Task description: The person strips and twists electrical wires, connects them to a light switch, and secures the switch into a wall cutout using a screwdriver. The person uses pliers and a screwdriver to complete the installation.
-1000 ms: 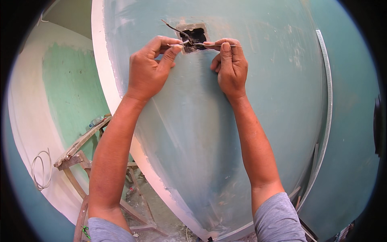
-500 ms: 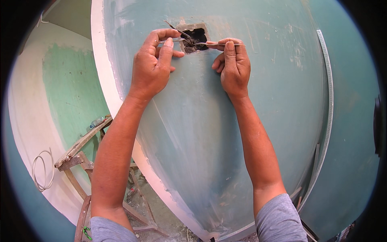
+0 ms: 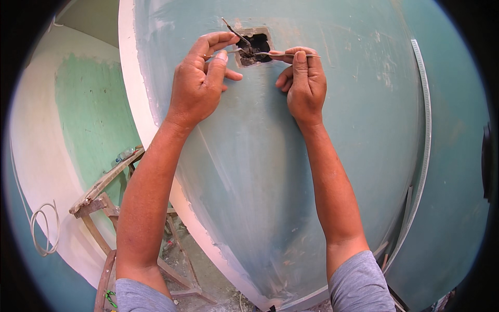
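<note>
In the teal wall [image 3: 364,130] is a square cutout [image 3: 254,41] with a dark recess and wires inside. A dark wire [image 3: 234,31] with a bare-looking tip sticks up and left out of it. My left hand [image 3: 200,86] is left of the cutout, thumb and index closed on a thin wire [image 3: 234,51], its lower fingers spread toward the wall. My right hand [image 3: 306,88] pinches another thin wire [image 3: 283,54] right of the cutout, the wire's free end poking out beyond my fingers, the other fingers curled.
A white wall edge [image 3: 130,78] runs down the left. Beyond it are a wooden trestle [image 3: 104,187] with a plastic bottle [image 3: 125,154] and a coiled white cable [image 3: 44,223]. A pale perforated strip [image 3: 423,93] leans along the wall at right.
Both hands have shifted slightly up and to the right, still holding wires. My left hand's lower fingers have spread out. The upright dark wire leans further to the right.
</note>
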`<control>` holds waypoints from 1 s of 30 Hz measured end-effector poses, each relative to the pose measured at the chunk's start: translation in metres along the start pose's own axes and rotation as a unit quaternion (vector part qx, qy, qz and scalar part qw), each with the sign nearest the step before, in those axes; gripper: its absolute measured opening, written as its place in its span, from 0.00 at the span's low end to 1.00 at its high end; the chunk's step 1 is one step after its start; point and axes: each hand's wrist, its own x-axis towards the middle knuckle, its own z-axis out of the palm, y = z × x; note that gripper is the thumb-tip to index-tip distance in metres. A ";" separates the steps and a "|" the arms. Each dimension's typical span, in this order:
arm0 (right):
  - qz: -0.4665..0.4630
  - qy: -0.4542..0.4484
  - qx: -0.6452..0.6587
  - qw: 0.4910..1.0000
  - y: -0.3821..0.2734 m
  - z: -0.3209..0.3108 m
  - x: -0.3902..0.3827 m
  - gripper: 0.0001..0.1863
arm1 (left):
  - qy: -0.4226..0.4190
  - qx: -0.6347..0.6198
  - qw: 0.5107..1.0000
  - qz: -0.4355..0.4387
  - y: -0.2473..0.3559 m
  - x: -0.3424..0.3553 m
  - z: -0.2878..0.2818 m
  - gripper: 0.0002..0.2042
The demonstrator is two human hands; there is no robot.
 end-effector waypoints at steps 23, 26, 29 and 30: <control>-0.011 -0.002 -0.011 1.000 -0.001 0.000 0.000 0.14 | -0.054 0.006 0.998 0.038 -0.002 -0.004 -0.009 0.28; -0.013 -0.003 -0.010 1.000 -0.001 0.000 0.000 0.14 | -0.045 0.007 0.999 0.017 0.000 -0.003 -0.008 0.28; -0.012 -0.004 -0.007 1.000 0.001 0.000 0.001 0.14 | -0.043 0.000 0.999 0.007 -0.003 -0.002 -0.008 0.27; -0.010 -0.004 -0.006 1.000 0.001 0.000 0.000 0.14 | -0.043 -0.001 0.999 0.008 -0.003 -0.002 -0.007 0.27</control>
